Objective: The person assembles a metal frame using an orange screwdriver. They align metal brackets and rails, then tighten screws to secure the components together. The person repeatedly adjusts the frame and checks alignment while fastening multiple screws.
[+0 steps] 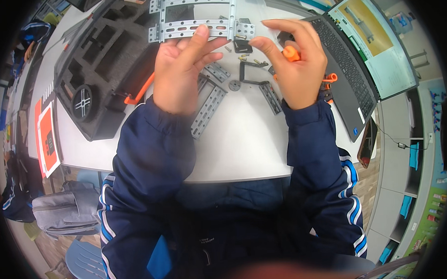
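Note:
My left hand (178, 74) grips a grey slotted metal frame (179, 29) by its near crossbar, thumb on top and fingers underneath. The frame is raised over the far part of the table. Close to its right-hand end bracket (245, 31), my right hand (303, 65) has thumb and index finger apart. An orange handle end (291, 53) is tucked in the other fingers of that hand; the rest of it is hidden. Below the hands lie slotted metal bars (210, 110), a small round grey disc (235, 85), a black angled bracket (251, 80) and several small brass-coloured screws (243, 57).
At the left stands a large dark case (115, 57) with cut-out foam, a black wheel (84, 103) and an orange bar (142, 89) by its near side. An open laptop (346, 73) stands at the right. A grey backpack (66, 209) and blue chair (90, 262) are lower left.

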A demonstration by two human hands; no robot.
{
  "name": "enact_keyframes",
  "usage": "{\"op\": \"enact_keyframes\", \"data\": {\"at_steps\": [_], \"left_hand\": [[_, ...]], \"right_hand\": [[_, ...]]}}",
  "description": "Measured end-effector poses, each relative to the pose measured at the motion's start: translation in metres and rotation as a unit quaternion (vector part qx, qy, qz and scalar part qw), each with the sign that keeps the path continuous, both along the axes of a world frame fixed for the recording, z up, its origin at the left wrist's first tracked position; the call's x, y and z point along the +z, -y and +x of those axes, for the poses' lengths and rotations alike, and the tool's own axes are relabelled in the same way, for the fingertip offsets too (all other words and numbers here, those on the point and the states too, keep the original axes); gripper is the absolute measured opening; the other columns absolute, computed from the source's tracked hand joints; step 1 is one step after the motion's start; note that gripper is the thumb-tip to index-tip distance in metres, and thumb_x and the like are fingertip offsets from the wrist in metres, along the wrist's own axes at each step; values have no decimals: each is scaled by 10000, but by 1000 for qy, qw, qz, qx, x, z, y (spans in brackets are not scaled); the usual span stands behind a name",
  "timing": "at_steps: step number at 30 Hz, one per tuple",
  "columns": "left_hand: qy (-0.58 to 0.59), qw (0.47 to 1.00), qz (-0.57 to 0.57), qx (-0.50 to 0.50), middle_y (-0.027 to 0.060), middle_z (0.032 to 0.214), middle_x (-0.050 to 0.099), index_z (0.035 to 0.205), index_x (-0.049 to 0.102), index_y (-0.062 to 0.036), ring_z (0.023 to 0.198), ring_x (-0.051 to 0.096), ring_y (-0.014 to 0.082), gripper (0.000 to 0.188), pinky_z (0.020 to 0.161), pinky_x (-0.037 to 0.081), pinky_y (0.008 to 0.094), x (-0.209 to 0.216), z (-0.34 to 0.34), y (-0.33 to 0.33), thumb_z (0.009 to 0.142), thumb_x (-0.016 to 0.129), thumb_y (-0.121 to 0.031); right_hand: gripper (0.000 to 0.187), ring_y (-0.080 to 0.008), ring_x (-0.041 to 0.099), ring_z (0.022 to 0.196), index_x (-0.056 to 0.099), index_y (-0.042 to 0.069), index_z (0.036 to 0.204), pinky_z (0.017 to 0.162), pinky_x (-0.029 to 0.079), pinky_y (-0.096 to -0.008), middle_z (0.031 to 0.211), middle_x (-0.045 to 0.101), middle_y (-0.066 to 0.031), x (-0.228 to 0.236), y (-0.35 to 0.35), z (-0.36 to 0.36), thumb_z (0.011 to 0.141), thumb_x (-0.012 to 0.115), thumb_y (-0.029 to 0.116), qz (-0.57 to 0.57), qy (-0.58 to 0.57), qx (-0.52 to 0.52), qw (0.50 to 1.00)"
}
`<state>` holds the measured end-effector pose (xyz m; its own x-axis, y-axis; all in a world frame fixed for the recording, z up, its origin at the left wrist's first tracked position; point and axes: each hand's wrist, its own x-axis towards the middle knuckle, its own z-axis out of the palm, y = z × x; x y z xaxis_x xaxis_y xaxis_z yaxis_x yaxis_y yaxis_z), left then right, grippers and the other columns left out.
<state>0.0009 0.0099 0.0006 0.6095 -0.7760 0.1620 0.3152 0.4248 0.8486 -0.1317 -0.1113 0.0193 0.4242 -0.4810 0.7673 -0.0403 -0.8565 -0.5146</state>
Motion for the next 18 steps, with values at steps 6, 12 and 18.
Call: {"op": "enact_keyframes", "data": {"at_steps": [6,12,18], "left_hand": [[16,1000,-1,26,74,1055,658,1134,555,-16,1001,631,182,347,803,487,271,2,8,0,911,623,-274],[-5,999,-3,43,67,1043,656,1139,554,-36,994,627,178,337,809,482,278,0,10,-2,906,630,-268],[-8,999,5,32,65,1046,656,1138,556,-39,1001,623,174,332,811,481,282,-2,11,-1,910,624,-271]], "right_hand": [[355,-65,516,630,653,22,948,583,418,-223,707,622,-22,5,12,-11,834,705,354,244,-149,57,957],[194,-45,428,641,644,56,1060,547,325,-206,702,500,38,-4,7,-6,937,579,191,118,-110,104,981],[131,-208,590,693,667,31,942,635,455,-294,760,568,-89,-1,-2,-9,856,644,126,38,-122,27,991]]}}
